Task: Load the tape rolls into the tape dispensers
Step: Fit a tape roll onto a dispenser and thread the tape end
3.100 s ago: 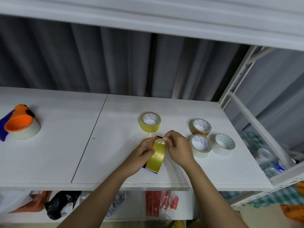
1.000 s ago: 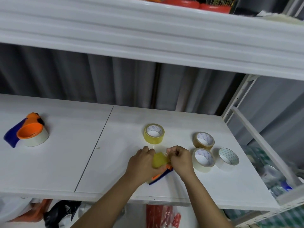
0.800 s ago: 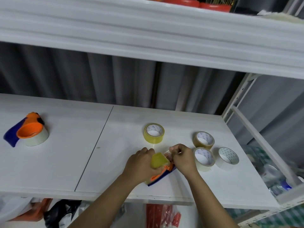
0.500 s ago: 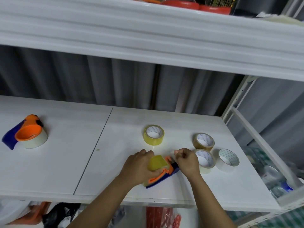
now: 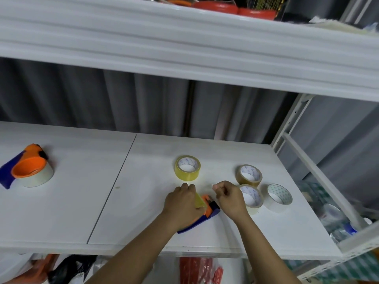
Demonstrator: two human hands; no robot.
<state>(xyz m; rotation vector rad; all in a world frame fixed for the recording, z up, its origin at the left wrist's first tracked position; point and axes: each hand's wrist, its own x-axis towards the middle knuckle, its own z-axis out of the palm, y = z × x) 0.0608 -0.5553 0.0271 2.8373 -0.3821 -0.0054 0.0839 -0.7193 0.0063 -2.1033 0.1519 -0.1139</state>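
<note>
On the white shelf board, just in front of the loose yellow roll [image 5: 187,167], the left hand [image 5: 182,203] is closed over an orange and blue dispenser [image 5: 205,214] with a yellow tape roll [image 5: 200,200] seated in it, pressing the tool down against the board. The right hand [image 5: 230,198], just right of the dispenser, is curled with thumb and forefinger pinched together; it seems to hold the free end of the tape (a pale sliver shows at the fingertips, too thin to be sure).

My reading is that this dispenser is at the threading step: roll mounted, leading end being drawn out toward the cutter. The next move calls for keeping the strip straight and taut across the blade end, without letting it fold onto itself or stick to the board.

Right of the dispenser, three more rolls wait: a brown roll [image 5: 248,175], a pale roll [image 5: 251,198] touching it and lying behind the right hand, and a white roll [image 5: 279,197] beyond. Far left of the dispenser lies a second dispenser [image 5: 26,168] already carrying a clear roll.
</note>
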